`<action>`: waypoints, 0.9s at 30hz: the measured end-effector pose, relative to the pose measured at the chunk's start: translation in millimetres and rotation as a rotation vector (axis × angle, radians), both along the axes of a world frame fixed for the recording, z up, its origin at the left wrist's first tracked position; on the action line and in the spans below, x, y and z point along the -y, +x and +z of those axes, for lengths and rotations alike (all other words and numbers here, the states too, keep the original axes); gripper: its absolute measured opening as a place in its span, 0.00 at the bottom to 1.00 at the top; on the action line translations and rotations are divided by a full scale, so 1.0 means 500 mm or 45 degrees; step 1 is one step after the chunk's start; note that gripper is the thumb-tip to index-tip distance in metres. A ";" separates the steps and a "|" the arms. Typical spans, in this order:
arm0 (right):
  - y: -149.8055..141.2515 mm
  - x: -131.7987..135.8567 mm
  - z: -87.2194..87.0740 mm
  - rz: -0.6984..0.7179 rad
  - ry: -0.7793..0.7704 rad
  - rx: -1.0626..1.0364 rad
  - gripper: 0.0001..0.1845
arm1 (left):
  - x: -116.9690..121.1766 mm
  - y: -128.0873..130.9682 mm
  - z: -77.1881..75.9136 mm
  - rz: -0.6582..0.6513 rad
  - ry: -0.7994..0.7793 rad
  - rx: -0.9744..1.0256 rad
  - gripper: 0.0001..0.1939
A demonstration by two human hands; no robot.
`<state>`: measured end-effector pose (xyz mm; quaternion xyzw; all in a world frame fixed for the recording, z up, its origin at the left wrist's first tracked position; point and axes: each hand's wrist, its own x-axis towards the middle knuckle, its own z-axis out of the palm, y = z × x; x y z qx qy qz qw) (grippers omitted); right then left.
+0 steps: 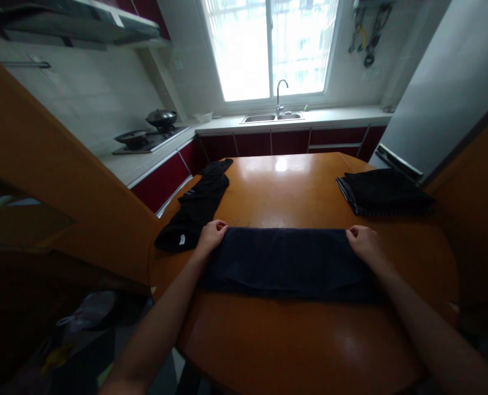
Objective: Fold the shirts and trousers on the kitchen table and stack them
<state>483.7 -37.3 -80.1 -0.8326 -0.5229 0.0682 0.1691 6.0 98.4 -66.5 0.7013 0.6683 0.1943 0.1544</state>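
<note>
We have a navy cloth [289, 263] lying flat in a long band on the bench [285, 334], stretched between our two hands. Our left hand [212, 236] pinches its far left corner and our right hand [366, 245] pinches its far right corner, thumbs against fingers; our forearms slant in at its two ends. We see no lettering on the navy cloth. Left of it, a black garment [205, 192] lies loosely, with a white label [181, 240] whose print is too small for us to read. Small dark marks [240, 224] on the wood just beyond the navy cloth's far edge are also illegible to us.

To the navy cloth's far right, we see a folded dark stack [387, 192], apart from it. Wood shows along both its long sides, giving us room towards the bench's curved near rim and its far edge. The orange-brown surface is glossy, with a bright reflection beyond the navy cloth.

Farther beyond the navy cloth stand dark red cabinets [252, 144], a sink [260, 118] with a tall faucet [278, 99], and a bright window [244, 49]. Beyond it to the left, we see a lidded pot [161, 118] and a pan [132, 138] on a stove.
</note>
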 end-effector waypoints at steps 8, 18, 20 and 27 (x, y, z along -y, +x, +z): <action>0.005 -0.007 -0.015 -0.092 -0.012 -0.078 0.16 | 0.022 0.001 0.000 0.000 0.108 0.021 0.10; -0.060 -0.014 0.031 0.124 0.187 0.265 0.23 | 0.076 0.105 0.052 -0.353 0.295 -0.277 0.21; -0.127 -0.039 0.045 0.365 0.323 0.185 0.24 | 0.099 0.185 0.054 -0.686 0.352 -0.277 0.23; -0.338 -0.036 -0.005 0.751 0.178 0.271 0.30 | 0.178 0.317 -0.030 -0.976 0.323 -0.445 0.29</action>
